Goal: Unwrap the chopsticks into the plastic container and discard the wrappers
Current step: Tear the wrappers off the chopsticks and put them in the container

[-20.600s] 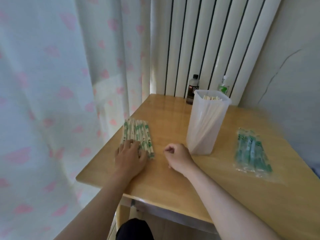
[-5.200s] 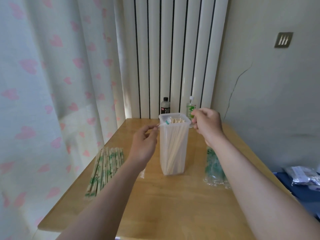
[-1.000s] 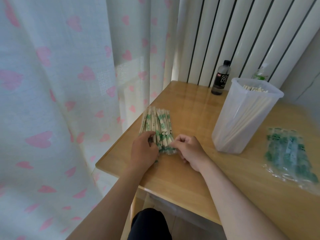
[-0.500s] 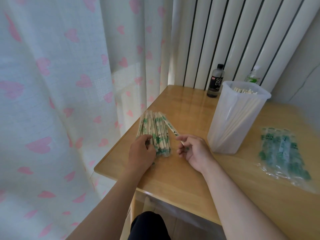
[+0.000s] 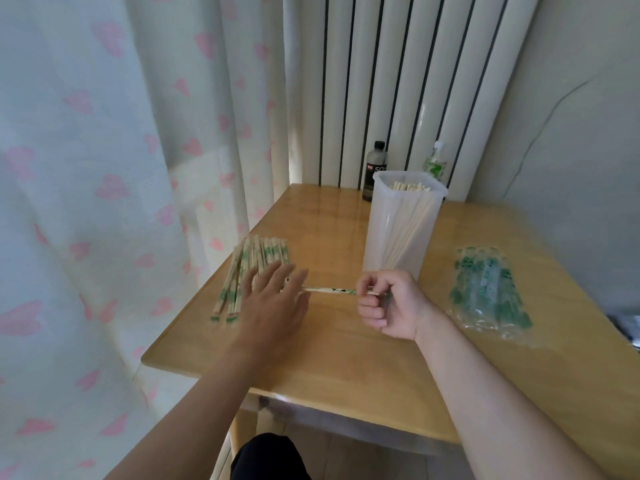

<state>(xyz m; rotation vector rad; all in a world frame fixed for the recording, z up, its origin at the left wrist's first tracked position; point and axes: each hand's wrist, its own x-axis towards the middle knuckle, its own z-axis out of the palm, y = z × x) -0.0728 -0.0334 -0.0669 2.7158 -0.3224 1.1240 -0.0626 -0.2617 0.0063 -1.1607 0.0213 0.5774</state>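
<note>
A dark-clothed knee [image 5: 270, 455] shows below the near edge of the light wooden table [image 5: 346, 358], and bare tabletop runs from that edge up to the hands. The right hand [image 5: 391, 306] is curled, pinching the right end of 1 wrapped chopstick pair [image 5: 329, 290], which lies level and points left. The left hand [image 5: 273, 299] is flat with straight, spread fingers. The pair's left end reaches its index finger, though contact is unclear. Beneath those fingers, by the table's left edge, lies the pile of wrapped chopsticks [image 5: 249, 268]. Behind the right hand stands the translucent plastic container [image 5: 401, 230], with bare chopsticks [image 5: 410, 186] leaning inside. To its right, apart, lies a heap of clear green-printed wrappers [image 5: 488, 292]. At the far edge stand 2 bottles: a dark bottle [image 5: 374, 171] labelled "SO…" and a green-labelled bottle [image 5: 435, 164]. A white radiator [image 5: 398, 81] backs the table. A heart-print curtain [image 5: 104, 168] hangs on the left, and a cracked wall [image 5: 571, 133] stands on the right.
</note>
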